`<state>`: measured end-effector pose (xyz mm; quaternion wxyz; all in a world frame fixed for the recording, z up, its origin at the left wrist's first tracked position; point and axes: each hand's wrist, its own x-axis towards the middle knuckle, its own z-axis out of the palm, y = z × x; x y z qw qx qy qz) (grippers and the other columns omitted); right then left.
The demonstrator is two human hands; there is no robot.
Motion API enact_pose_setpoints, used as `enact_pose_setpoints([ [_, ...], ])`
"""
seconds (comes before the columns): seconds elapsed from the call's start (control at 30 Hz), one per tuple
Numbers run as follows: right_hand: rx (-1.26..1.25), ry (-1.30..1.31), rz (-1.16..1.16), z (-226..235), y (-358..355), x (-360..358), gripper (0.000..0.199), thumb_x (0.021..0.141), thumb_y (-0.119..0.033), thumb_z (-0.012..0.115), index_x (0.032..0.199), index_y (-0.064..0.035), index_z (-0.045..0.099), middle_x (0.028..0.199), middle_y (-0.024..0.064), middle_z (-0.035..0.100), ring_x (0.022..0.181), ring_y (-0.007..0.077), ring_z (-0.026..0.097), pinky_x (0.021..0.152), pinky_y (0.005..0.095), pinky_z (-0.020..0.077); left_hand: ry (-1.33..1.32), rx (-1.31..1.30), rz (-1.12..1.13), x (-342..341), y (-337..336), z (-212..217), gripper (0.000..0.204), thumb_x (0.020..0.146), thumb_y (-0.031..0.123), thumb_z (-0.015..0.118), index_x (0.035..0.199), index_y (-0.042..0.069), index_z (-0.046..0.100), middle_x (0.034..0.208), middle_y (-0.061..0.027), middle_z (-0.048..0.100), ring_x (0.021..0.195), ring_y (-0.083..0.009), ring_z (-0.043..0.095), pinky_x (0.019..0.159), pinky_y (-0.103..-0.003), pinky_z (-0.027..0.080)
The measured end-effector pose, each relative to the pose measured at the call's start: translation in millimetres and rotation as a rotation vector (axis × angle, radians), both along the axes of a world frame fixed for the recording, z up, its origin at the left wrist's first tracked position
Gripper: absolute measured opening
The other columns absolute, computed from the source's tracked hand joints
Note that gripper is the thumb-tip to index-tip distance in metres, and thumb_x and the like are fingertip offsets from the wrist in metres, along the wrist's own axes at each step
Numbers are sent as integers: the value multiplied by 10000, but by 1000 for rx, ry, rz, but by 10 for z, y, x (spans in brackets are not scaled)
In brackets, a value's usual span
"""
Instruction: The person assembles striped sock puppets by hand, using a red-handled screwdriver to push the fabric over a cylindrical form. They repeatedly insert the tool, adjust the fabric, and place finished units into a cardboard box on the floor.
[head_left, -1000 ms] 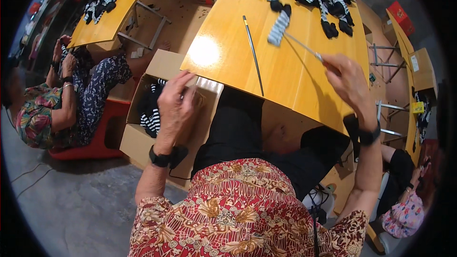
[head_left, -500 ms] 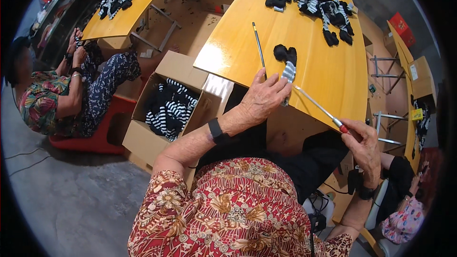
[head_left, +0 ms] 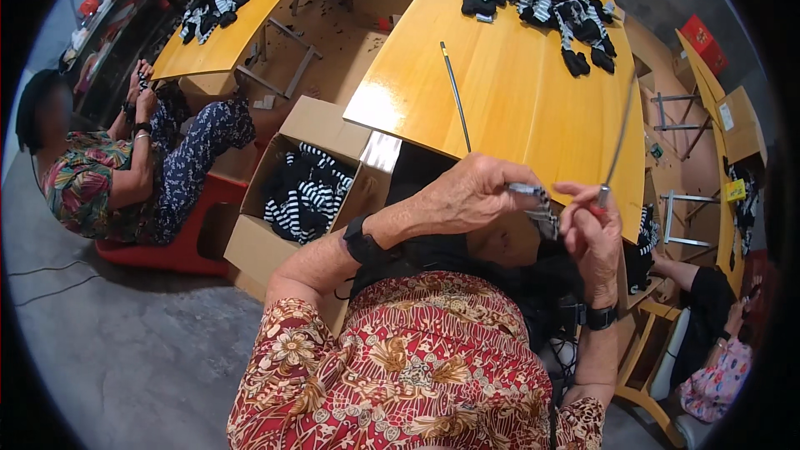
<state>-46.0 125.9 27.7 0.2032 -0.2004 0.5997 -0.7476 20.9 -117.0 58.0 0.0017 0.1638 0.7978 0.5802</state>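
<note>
My left hand, closed, pinches a grey-and-black striped sock just off the near edge of the yellow table. Most of the sock is hidden by my fingers. My right hand is wrapped round the red handle of a screwdriver, whose thin shaft points up and away. The fingertips of that hand are close to the sock; whether they touch it I cannot make out. Left of centre on the tabletop lies a dark thin rod with a yellow band near its tip.
A pile of black-and-striped socks covers the table's far end. By my left arm stands an open cardboard box of striped socks. A person sits at another table on the left; another person is at lower right.
My left hand has lifted the sock off the tabletop and brought it nearer my body. The screwdriver has swung from lying across the table edge to pointing upward, and my hands are closer together.
</note>
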Motion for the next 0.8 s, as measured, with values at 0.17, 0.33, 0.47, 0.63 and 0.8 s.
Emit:
enact_pose_setpoints([
  [0.17,-123,-364,263,-72,-114,337,287,736,14,625,997,-38,520,839,156,647,480,104,524,400,192,385,20,335,213,-105,-39,-125,168,919,98,608,1009,-36,651,848,-5,681,812,-71,612,723,-234,503],
  [0.33,-127,-292,25,-155,-330,530,359,730,-32,722,1009,-73,499,742,55,588,488,60,496,399,176,356,-122,388,245,-85,44,-20,156,927,115,605,997,-13,660,785,14,660,661,-50,598,590,-203,488],
  [0.47,-115,-260,11,-108,-389,389,313,762,-63,719,992,-70,507,732,14,580,485,41,485,408,172,361,-21,219,308,-160,109,-15,160,921,130,618,980,-13,658,772,-6,664,647,-58,600,582,-203,483],
  [0.63,-15,-203,-100,-29,-448,392,222,814,-23,683,939,-96,514,679,1,568,476,59,503,392,181,375,-67,378,324,-232,73,-22,234,907,198,659,984,-22,630,780,-27,659,681,-78,618,647,-214,499],
  [0.8,80,-70,-177,86,-400,272,177,848,-37,660,961,-96,537,660,-13,555,470,50,487,384,167,345,-289,802,171,-159,250,-520,623,922,298,659,1382,1,361,1053,-63,628,968,-119,601,825,-248,518],
])
